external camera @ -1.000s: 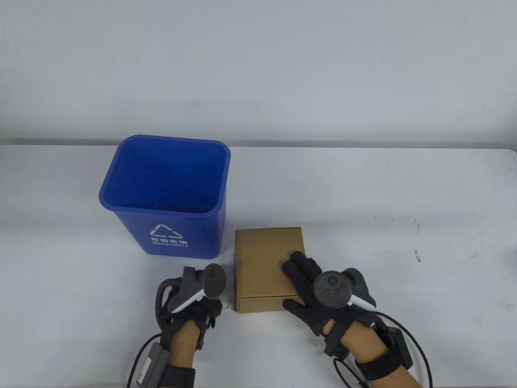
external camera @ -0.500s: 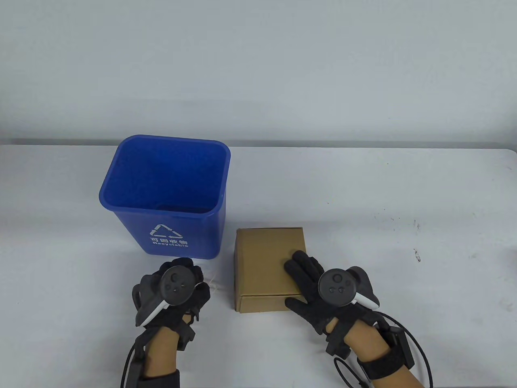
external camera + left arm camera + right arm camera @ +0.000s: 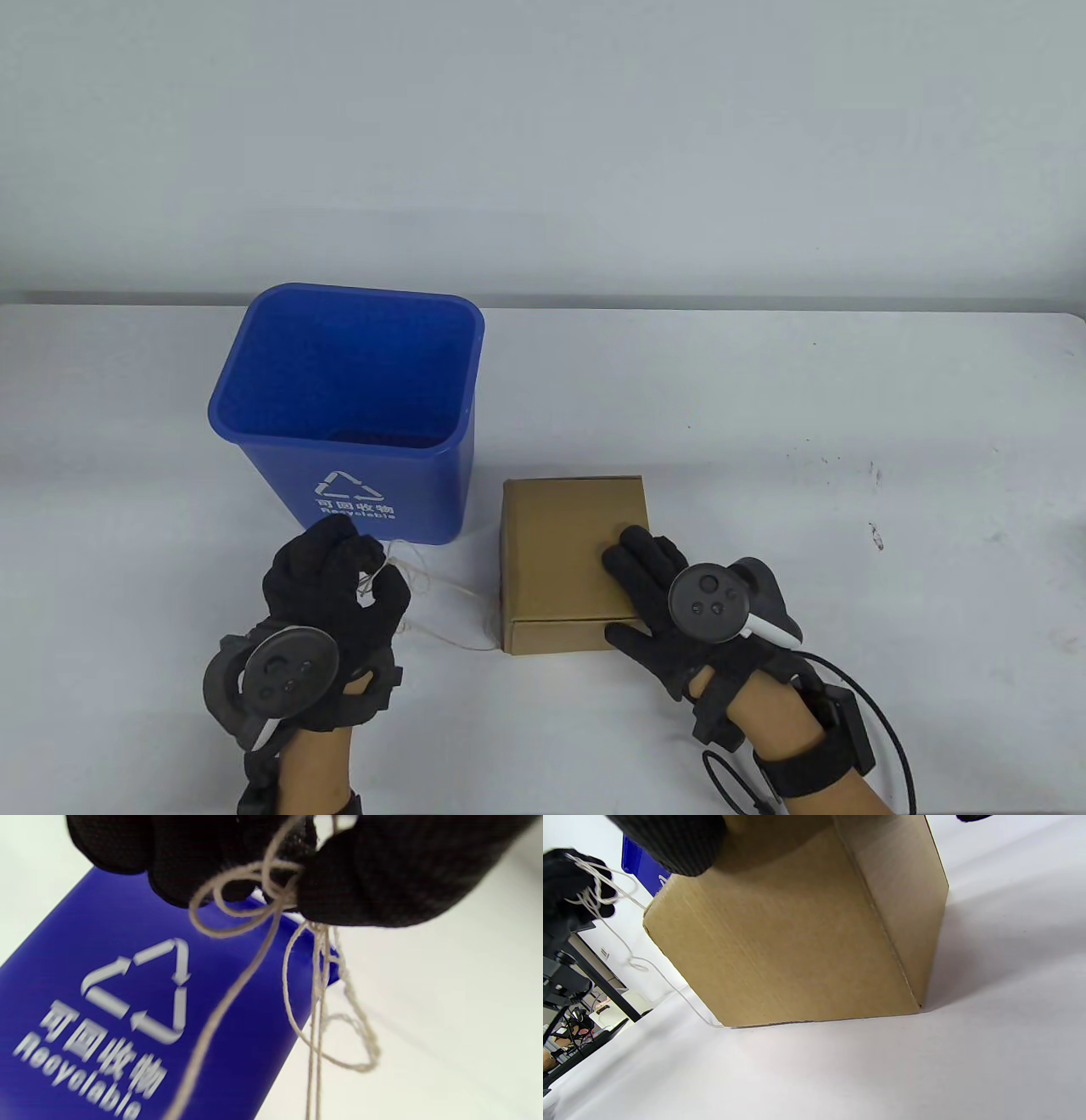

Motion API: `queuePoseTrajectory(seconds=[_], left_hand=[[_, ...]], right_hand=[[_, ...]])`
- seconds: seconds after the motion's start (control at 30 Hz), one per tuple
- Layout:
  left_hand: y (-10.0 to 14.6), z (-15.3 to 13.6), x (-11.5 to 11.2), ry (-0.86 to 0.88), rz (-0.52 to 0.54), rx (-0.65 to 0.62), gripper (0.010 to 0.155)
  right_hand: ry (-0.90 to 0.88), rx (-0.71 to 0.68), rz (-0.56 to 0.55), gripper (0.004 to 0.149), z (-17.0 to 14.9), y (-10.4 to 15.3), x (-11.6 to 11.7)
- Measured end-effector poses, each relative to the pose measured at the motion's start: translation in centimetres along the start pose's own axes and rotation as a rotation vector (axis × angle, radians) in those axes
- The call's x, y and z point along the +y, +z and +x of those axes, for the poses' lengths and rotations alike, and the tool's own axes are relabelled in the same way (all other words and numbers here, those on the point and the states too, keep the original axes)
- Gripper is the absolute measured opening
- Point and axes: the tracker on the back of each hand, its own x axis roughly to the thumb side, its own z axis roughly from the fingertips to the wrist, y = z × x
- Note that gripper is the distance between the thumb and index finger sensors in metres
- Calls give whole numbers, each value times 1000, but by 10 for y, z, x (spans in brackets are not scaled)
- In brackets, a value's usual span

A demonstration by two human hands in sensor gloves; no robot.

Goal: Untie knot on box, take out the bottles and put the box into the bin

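A closed brown cardboard box (image 3: 564, 552) stands on the white table, just right of the blue recycling bin (image 3: 348, 407). My right hand (image 3: 653, 586) lies flat on the box's near right lid, fingers straight, thumb over the front edge. My left hand (image 3: 356, 577) is left of the box and pinches a bunch of thin pale string (image 3: 271, 899) between thumb and fingers. The string (image 3: 450, 607) trails loose across the table to the box's lower left corner (image 3: 670, 984). No bottles are visible.
The bin (image 3: 127, 1005) is open at the top and stands just beyond my left hand, its recycling label facing me. The white table (image 3: 848, 509) stretches right of the box, with a few small dark specks (image 3: 874, 535).
My left hand has pulled away from the box toward the left, turning palm inward, and the string has come off the box and now trails behind it. The box shifted slightly right.
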Motion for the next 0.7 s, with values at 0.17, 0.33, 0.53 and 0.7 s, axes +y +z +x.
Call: queuePoseTrajectory(seconds=[0.17,0.33,0.53,0.7], left_hand=[[2,8,10,-19,75,-40,37],[-2,10,-25,-65,-169,-23,37],[0,18,-88,-145,-517,-38,38],[5,13,-114,-144,-791,11,56]], right_hand=[[0,2,3,78,0,0,0],[-7,1,7,78,1,0,1],[-7,3,11,78,1,0,1],[-7,4,14,78,1,0,1]])
